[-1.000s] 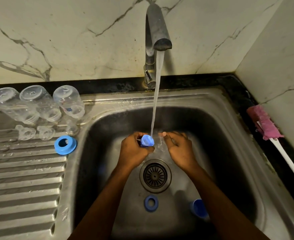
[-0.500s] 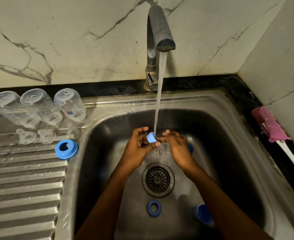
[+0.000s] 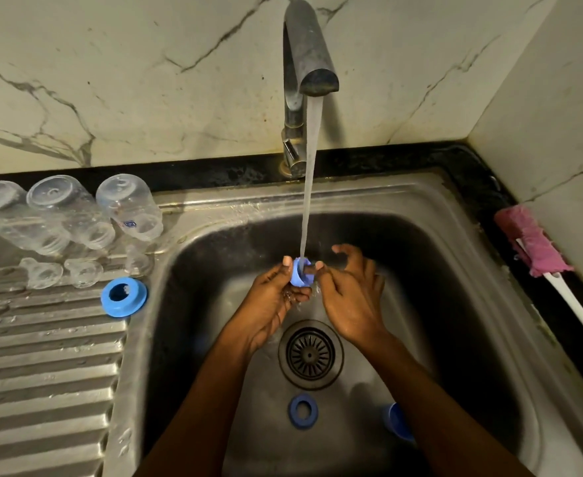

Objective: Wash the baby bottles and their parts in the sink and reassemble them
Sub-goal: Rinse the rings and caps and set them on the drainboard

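Under the running tap (image 3: 309,56), my left hand (image 3: 276,297) grips a blue bottle ring (image 3: 300,275) in the water stream. My right hand (image 3: 350,294) pinches the ring's right side, its thumb pushed into the opening. Another blue ring (image 3: 303,411) lies on the sink floor below the drain (image 3: 310,354), and a blue cap (image 3: 398,423) lies partly hidden behind my right forearm. Three clear bottles (image 3: 76,215) stand upside down on the drainboard with clear teats (image 3: 59,271) in front of them. A further blue ring (image 3: 123,297) sits beside the basin edge.
The steel sink (image 3: 420,235) fills the middle; the ribbed drainboard (image 3: 42,373) is on the left. A pink-headed bottle brush (image 3: 537,249) with a white handle lies on the dark counter at the right. Marble walls close the back and right.
My hands have raised the ring slightly and turned it under the stream. My right thumb has gone into its opening and the right fingers have spread.
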